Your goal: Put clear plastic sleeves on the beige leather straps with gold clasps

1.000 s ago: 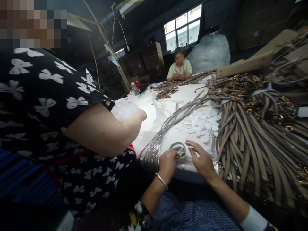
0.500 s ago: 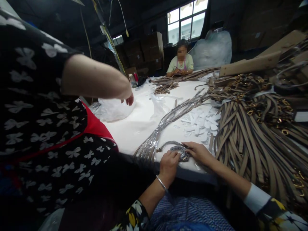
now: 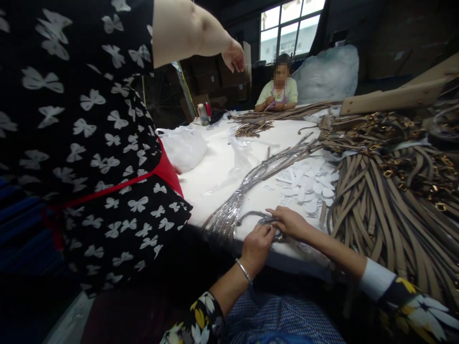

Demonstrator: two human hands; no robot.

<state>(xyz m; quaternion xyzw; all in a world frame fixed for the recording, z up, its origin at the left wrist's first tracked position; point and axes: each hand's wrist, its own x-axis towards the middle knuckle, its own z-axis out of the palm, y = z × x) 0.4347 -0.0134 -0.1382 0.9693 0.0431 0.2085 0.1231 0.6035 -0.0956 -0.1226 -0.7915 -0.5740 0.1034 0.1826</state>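
Note:
A coiled grey-brown strap (image 3: 256,213) in clear plastic lies at the table's front edge. My left hand (image 3: 257,248), with a silver bangle at the wrist, pinches the coil from its near side. From the right, my right hand (image 3: 289,222) has its fingers closed on the same coil, almost touching the left fingertips. One end of the strap curves out to the left. Just beyond it, a long bundle of plastic-wrapped straps (image 3: 247,184) runs diagonally across the white table (image 3: 193,191).
White paper tags (image 3: 308,184) are scattered behind my right hand. A large pile of brown straps (image 3: 369,200) with gold buckles covers the right side. A standing person (image 3: 107,143) is close on the left beside a clear plastic bag (image 3: 184,145). Another person (image 3: 276,95) sits across the table.
The standing person has moved closer to the table, an arm now raised higher. My hands remain on the coil, the left fingers now nearer the right ones. The view has shifted slightly.

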